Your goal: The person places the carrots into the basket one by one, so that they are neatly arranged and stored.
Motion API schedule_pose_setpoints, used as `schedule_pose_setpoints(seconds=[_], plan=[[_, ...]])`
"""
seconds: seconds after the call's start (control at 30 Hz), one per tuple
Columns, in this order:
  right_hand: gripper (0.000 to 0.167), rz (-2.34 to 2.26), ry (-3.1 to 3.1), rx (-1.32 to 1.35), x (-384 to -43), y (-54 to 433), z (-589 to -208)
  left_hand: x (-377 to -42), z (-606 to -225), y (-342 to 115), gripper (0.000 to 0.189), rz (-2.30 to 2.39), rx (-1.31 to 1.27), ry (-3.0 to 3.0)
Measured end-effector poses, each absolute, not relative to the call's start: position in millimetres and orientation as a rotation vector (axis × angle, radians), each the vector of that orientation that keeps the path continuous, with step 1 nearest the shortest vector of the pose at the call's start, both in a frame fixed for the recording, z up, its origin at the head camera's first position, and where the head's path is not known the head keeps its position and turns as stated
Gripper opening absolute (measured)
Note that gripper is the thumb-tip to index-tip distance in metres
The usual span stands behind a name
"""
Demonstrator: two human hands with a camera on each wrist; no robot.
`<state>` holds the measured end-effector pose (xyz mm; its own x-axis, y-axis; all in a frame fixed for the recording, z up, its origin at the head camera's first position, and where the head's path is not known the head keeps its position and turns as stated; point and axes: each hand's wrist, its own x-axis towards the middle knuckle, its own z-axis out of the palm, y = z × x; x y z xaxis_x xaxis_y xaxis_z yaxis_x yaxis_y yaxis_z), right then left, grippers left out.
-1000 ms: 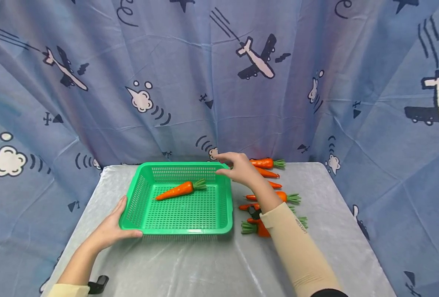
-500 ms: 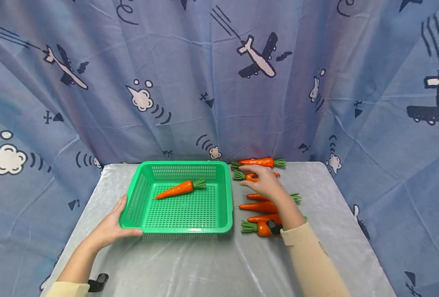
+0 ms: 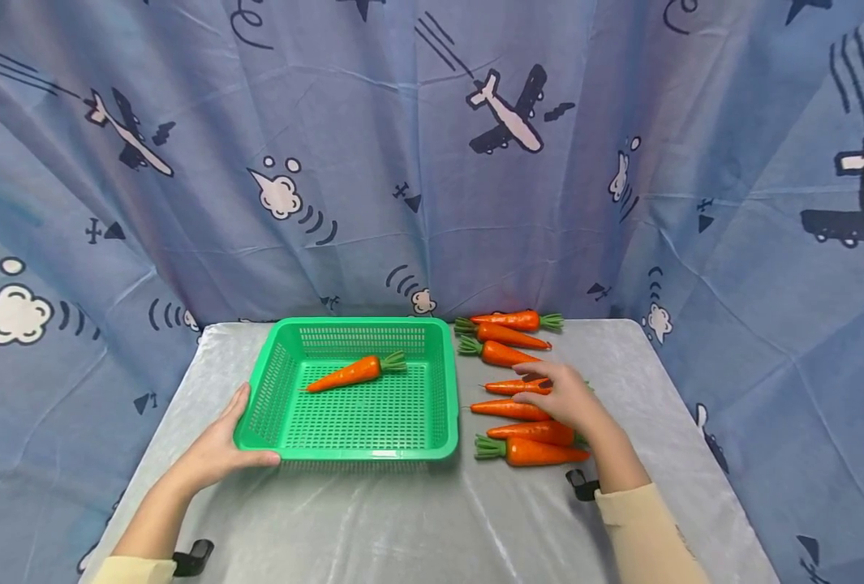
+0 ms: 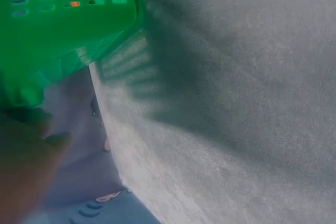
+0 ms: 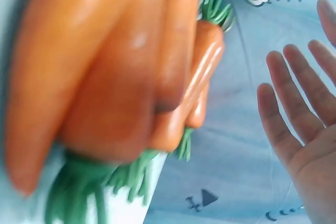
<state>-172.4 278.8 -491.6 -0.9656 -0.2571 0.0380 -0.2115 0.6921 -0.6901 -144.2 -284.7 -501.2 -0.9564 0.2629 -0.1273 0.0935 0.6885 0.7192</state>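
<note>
A green plastic basket (image 3: 369, 456) with slotted walls stands on the table, with one orange carrot (image 3: 354, 373) lying inside. My left hand (image 3: 212, 450) holds the basket's near left corner, fingers along the left side and thumb at the front rim. In the left wrist view that hand (image 4: 26, 156) is blurred beside the basket (image 4: 63, 30). My right hand (image 3: 566, 397) hovers over the carrots right of the basket, partly hiding a carrot (image 3: 508, 387). In the right wrist view the right hand (image 5: 310, 124) has extended fingers, apart from the carrots (image 5: 113, 87).
Several carrots lie in a column on the grey cloth-covered table (image 3: 373, 519), from a back carrot (image 3: 508, 320) to a front carrot (image 3: 544, 453). Their green tops point left or right. A blue curtain (image 3: 358, 203) with airplanes hangs behind and at both sides.
My right hand has moved right and toward me, from the basket's right rim to over the carrots, uncovering the back ones. The left hand and the carrot in the basket have stayed put.
</note>
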Motion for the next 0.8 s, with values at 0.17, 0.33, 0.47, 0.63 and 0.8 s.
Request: schedule_pose_setpoints(seconds=[0.17,0.33,0.47,0.63,0.8], plan=[[0.052,-1.105,2.780,-0.339,-160,291,-501,-143,-501,-286,0.135,1.125,0.276,2.681],[0.053,-1.033,2.792,-0.329,-146,302,-514,-143,-505,-287,0.135,1.133,0.280,2.690],[0.052,-0.963,2.850,-0.397,-132,309,-527,-142,-507,-287,0.135,1.144,0.278,2.691],[0.045,-0.921,2.881,-0.447,-120,314,-536,-142,-505,-285,0.136,1.153,0.283,2.687],[0.046,-0.869,2.892,-0.500,-112,312,-540,-143,-506,-285,0.136,1.149,0.286,2.687]])
